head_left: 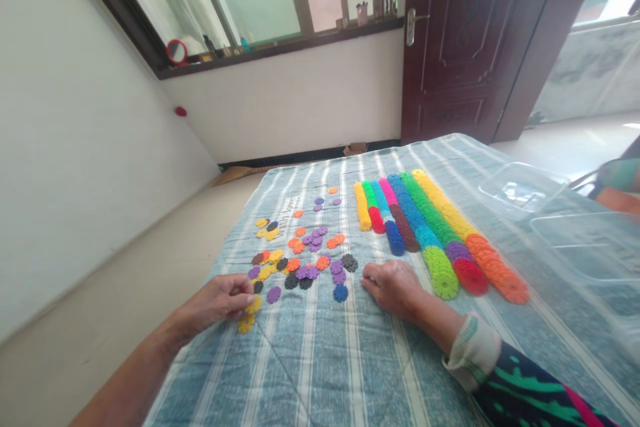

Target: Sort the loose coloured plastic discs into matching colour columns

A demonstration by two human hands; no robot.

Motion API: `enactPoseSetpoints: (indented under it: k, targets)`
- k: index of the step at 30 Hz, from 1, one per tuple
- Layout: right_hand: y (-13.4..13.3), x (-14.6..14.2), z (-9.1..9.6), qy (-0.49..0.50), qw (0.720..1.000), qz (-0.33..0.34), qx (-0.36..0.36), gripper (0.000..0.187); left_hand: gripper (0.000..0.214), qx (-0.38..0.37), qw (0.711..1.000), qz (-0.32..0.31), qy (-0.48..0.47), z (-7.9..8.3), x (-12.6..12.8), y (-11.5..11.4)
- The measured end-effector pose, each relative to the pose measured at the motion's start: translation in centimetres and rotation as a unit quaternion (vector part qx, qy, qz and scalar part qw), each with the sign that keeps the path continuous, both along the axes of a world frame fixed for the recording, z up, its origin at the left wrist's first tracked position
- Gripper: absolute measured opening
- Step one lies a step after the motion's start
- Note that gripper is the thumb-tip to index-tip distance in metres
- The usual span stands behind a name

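- Head view: the left hand (225, 298) rests at the near left edge of the striped blue cloth (320, 360). Its fingers are pinched together on a yellow disc (253, 305), with one more yellow disc (245, 325) lying just under it.
- The right hand (393, 285) lies palm down on the cloth, fingers curled loosely and holding nothing. Its fingertips are just beside a blue disc (341, 293).
- Between and ahead of the two hands lie the loose discs (305, 253), mixed up: purple, orange, yellow, black and brown ones, spread flat on the cloth.
- To the right of them lie the long rows of stacked discs (425, 227), side by side, each row mostly one colour: yellow, green, red, pink, blue, brown, purple and orange.
- It looks like the sorting step is going on: loose discs are picked up by colour, and yellow ones are being gathered now.
- The next move would need a steady pinch so the thin discs do not slip, and a careful push onto a row so it does not roll apart.
- Clear plastic boxes (523, 188) stand at the far right of the cloth, well apart from both hands.
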State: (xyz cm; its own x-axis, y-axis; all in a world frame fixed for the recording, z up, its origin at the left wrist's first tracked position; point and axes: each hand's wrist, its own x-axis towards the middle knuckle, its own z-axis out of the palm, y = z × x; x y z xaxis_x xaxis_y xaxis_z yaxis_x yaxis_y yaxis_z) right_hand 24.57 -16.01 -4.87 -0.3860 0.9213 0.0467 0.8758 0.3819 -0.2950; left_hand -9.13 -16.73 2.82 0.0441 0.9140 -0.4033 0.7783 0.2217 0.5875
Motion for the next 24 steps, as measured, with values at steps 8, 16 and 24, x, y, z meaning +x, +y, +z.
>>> enactPoseSetpoints:
  k: [8,16,24]
  targets:
    - [-0.1,0.0,0.4,-0.010,1.000,-0.005,-0.009,0.029,0.034,0.085,0.994,-0.004,-0.069,-0.3,6.0,3.4]
    - [0.0,-0.1,0.4,-0.008,1.000,-0.006,-0.011,0.029,0.019,0.186,0.970,-0.049,-0.147,-3.4,14.6,8.5]
    - [0.3,0.0,0.0,0.007,1.000,0.004,0.010,0.028,0.015,0.288,0.950,-0.088,-0.087,-6.3,19.4,12.8]
